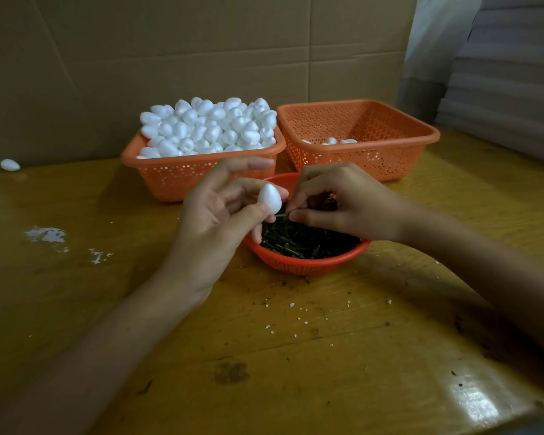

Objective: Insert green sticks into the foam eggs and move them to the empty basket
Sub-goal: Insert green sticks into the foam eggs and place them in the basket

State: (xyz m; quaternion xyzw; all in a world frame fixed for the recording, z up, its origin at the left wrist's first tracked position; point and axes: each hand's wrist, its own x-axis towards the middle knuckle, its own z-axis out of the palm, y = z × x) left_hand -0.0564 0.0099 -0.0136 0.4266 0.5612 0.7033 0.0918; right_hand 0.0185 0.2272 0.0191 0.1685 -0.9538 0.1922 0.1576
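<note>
My left hand (220, 211) pinches a white foam egg (270, 198) between thumb and fingers, point up, above the round red bowl (308, 262) of green sticks (305, 241). My right hand (336, 202) pinches one green stick (282, 216) whose tip touches the egg's lower end. Behind, the left orange basket (176, 177) is heaped with foam eggs (211, 125). The right orange basket (390, 152) holds a few eggs (333, 141) on its floor.
A loose foam egg (10, 165) lies at the far left by the cardboard wall (170, 51). Foam crumbs (49, 235) and dark bits are scattered on the yellow wooden table (264, 356). Grey stacked sheets (509, 73) stand at the right.
</note>
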